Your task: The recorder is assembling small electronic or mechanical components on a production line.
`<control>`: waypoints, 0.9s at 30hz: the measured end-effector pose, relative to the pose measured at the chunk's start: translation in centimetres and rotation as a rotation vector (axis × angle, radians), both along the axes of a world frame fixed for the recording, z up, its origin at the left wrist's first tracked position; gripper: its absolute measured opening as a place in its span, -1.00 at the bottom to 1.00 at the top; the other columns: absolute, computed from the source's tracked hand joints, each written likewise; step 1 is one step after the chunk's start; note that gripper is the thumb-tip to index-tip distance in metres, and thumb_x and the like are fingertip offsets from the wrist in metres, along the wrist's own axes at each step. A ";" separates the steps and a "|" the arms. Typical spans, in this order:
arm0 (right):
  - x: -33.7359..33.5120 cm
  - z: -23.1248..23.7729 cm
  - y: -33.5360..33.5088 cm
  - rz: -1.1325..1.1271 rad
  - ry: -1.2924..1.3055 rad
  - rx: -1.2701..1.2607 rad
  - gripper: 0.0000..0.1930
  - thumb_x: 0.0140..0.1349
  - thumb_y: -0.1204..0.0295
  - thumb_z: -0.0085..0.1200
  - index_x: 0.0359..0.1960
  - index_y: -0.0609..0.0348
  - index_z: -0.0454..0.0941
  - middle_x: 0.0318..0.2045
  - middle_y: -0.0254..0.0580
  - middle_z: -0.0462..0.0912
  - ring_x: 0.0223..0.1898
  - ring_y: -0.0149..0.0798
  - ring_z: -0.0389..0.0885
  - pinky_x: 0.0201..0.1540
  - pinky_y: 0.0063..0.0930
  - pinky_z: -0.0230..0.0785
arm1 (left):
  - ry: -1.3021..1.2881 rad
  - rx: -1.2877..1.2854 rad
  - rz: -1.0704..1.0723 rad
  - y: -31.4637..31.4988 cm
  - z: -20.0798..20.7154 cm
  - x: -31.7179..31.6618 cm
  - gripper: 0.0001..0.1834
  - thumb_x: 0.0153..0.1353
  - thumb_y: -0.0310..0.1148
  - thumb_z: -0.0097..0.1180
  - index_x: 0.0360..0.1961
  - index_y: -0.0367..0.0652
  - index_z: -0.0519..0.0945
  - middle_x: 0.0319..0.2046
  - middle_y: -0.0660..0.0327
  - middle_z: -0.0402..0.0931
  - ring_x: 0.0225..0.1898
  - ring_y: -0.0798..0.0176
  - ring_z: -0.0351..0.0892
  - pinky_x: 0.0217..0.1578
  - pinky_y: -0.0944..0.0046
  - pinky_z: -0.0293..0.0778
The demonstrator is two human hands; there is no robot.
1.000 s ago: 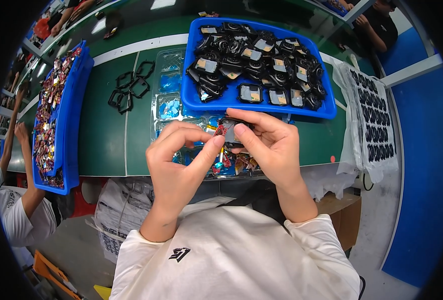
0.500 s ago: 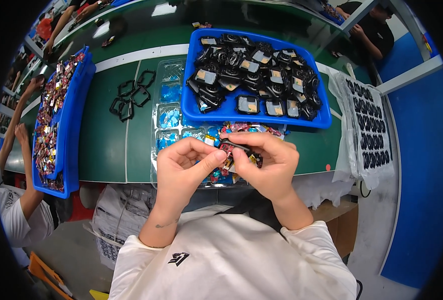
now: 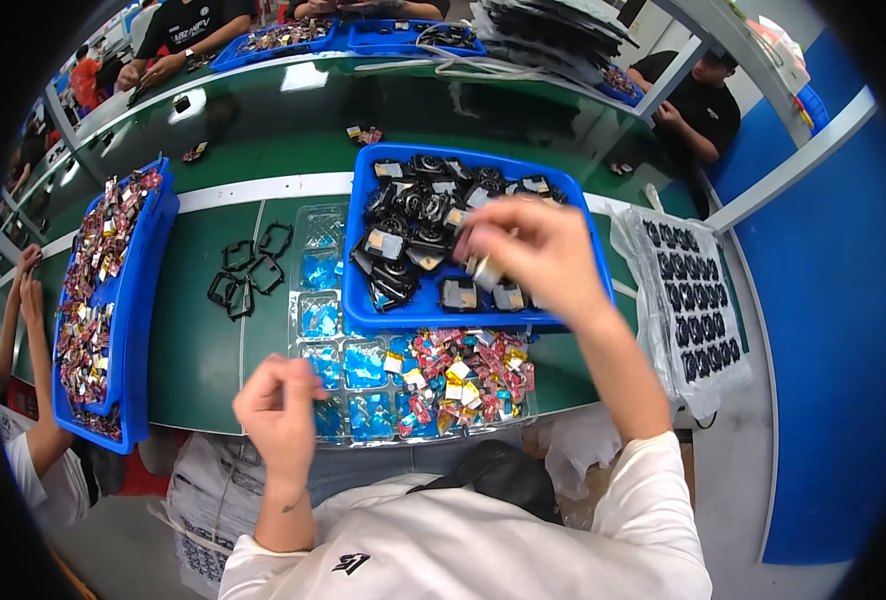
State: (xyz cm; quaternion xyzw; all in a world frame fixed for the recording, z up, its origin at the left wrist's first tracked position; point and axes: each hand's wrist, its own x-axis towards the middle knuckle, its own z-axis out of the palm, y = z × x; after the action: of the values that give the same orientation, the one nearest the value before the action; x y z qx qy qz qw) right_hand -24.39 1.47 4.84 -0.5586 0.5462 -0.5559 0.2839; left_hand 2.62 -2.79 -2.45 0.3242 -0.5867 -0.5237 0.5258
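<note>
Shirt (image 3: 483, 555): off-white, loose, creased
Sleeves (image 3: 653, 490): short, same pale cloth
Chest emblem (image 3: 351, 563): small, black, angular
Left forearm (image 3: 287, 482): small dark mark (image 3: 294, 506) near wrist
Hands (image 3: 279, 395): bare

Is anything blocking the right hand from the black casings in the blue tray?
Nothing visible is. The right hand is over the blue tray, which has no lid, and the black casings lie in it uncovered. The hand is blurred, so I can't tell whether it touches any.
</note>
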 end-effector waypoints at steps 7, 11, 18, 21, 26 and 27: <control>-17.5 -1.6 -11.0 -0.673 0.293 0.093 -0.82 -0.14 0.40 0.29 -0.50 0.24 0.69 -0.49 -0.22 0.69 -0.47 -0.45 0.59 -0.38 -0.56 0.38 | -0.111 -0.123 0.398 -1.1 -3.0 1.4 -0.83 0.31 -0.45 -0.04 -0.45 -0.25 0.40 -0.57 0.32 0.43 -0.59 0.56 0.29 -0.53 0.53 0.22; -21.2 -4.0 -15.2 -0.885 0.140 0.499 -0.88 -0.10 0.50 0.25 -0.53 0.32 0.64 -0.59 -0.23 0.61 -0.62 -0.41 0.52 -0.65 -0.52 0.30 | -0.154 -0.191 0.416 -1.4 -3.7 1.5 -0.78 0.30 -0.44 -0.02 -0.51 -0.25 0.40 -0.60 0.35 0.42 -0.63 0.59 0.17 -0.59 0.52 0.09; -23.0 -7.3 -17.3 -0.938 -0.083 0.580 -0.83 -0.09 0.58 0.28 -0.44 0.41 0.60 -0.38 -0.03 0.64 -0.48 -0.23 0.65 -0.56 -0.45 0.57 | -0.258 -0.162 0.369 -1.2 -4.1 2.3 -0.82 0.28 -0.47 0.02 -0.49 -0.26 0.43 -0.58 0.36 0.40 -0.59 0.62 0.21 -0.58 0.57 0.09; -23.2 -6.2 -16.6 -0.826 0.095 0.589 -0.81 -0.05 0.46 0.27 -0.45 0.38 0.61 -0.49 -0.12 0.66 -0.45 -0.27 0.68 -0.54 -0.48 0.55 | -0.263 -0.160 0.413 -1.4 -3.5 1.8 -0.81 0.18 -0.51 0.13 -0.56 -0.28 0.46 -0.63 0.34 0.41 -0.65 0.57 0.15 -0.62 0.50 0.06; -18.1 -1.3 -11.6 -0.536 0.374 0.395 -0.71 0.10 0.24 0.17 -0.23 0.17 0.64 -0.40 -0.27 0.66 -0.44 -0.41 0.62 -0.45 -0.53 0.47 | -0.231 -0.163 0.371 -1.7 -3.0 1.4 -0.86 0.07 -0.57 0.23 -0.57 -0.31 0.52 -0.63 0.37 0.34 -0.62 0.56 0.11 -0.61 0.50 0.03; -15.4 0.1 -9.9 -0.481 0.385 0.340 -0.71 0.14 0.26 0.14 -0.19 0.17 0.63 -0.37 -0.27 0.66 -0.39 -0.41 0.62 -0.38 -0.54 0.45 | -0.209 -0.161 0.355 -1.6 -2.9 1.4 -0.86 0.04 -0.59 0.26 -0.57 -0.31 0.52 -0.62 0.38 0.31 -0.62 0.56 0.10 -0.61 0.51 0.02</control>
State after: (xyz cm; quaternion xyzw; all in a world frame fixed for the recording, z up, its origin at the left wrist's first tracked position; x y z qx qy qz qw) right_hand -39.80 -8.44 4.96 -0.4532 0.7905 -0.3925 0.1254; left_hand 4.05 -4.40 -5.40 0.4318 -0.6116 -0.3379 0.5704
